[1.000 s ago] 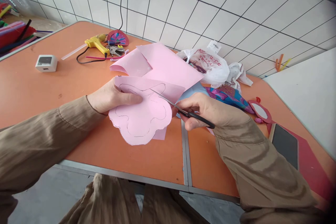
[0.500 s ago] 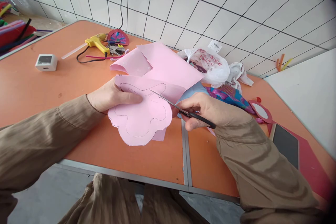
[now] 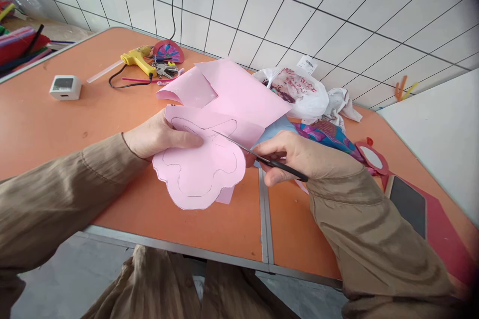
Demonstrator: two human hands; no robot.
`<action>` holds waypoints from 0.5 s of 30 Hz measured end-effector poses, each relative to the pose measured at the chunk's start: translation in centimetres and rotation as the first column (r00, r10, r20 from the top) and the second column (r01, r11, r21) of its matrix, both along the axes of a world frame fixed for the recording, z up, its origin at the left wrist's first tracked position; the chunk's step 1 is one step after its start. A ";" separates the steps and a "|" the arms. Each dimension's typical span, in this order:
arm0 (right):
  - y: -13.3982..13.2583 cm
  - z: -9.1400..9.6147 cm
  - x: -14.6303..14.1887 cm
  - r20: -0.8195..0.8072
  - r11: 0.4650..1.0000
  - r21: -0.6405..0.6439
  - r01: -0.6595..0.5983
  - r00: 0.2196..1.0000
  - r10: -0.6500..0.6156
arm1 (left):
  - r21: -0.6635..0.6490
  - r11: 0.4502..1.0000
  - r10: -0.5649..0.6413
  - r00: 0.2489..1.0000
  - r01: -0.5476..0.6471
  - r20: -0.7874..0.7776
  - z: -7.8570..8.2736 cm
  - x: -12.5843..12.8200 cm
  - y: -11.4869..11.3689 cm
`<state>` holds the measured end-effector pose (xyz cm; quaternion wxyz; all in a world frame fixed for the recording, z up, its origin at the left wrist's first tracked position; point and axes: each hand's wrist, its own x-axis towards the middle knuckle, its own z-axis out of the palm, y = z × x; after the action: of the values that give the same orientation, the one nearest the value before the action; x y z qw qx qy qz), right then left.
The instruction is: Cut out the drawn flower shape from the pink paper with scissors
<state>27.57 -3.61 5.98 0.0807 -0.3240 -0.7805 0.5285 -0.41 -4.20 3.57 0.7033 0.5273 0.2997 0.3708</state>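
My left hand (image 3: 162, 137) grips a pink sheet (image 3: 198, 172) at its left side, thumb on top and fingers hidden beneath. The sheet, paper or thin foam, has wavy outlines drawn on it and a scalloped lower edge. Black-handled scissors (image 3: 275, 163) are held in my right hand (image 3: 295, 157); their blades reach left into the sheet near its drawn line, and the blades look nearly closed. Behind, a larger pink piece (image 3: 243, 87) rises in folds, joined to or overlapping the held part; I cannot tell which.
On the orange table (image 3: 33, 134) lie a white cube-shaped device (image 3: 65, 87), a yellow glue gun (image 3: 140, 61) with its cord, and keys (image 3: 165, 70). A white plastic bag (image 3: 307, 94), blue-purple wrapping (image 3: 325, 137), a small round mirror (image 3: 371, 157) and a dark phone-like slab (image 3: 407, 205) are on the right.
Hardly anything differs. The lower scalloped part of the pink sheet has shifted slightly down and left; both hands and the scissors stay almost where they were.
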 end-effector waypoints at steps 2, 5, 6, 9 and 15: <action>0.0 -0.1 0.1 0.010 1.000 0.011 -0.006 1.000 0.006 | 0.011 1.000 -0.014 1.000 0.014 0.006 0.0 0.0 0.1; 0.2 -0.3 0.3 0.023 0.999 0.037 -0.037 0.999 0.036 | 0.046 0.999 -0.024 0.999 0.023 0.021 0.0 0.0 0.2; 0.3 -0.3 0.4 0.027 0.998 0.042 -0.043 0.999 0.042 | 0.049 0.998 -0.033 0.999 0.032 0.016 0.0 0.0 0.2; 0.3 -0.4 0.5 0.036 0.998 0.047 -0.052 0.998 0.050 | 0.038 0.998 -0.052 0.999 0.052 -0.005 0.2 0.0 0.3; 0.2 -0.3 0.5 0.065 1.000 -0.019 -0.019 0.998 0.020 | 0.051 0.997 -0.065 0.998 0.065 0.001 0.0 0.0 0.4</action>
<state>28.07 -3.44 5.72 0.0469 -0.3344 -0.7809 0.5255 -0.42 -3.78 3.57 0.7018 0.5540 0.2718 0.3559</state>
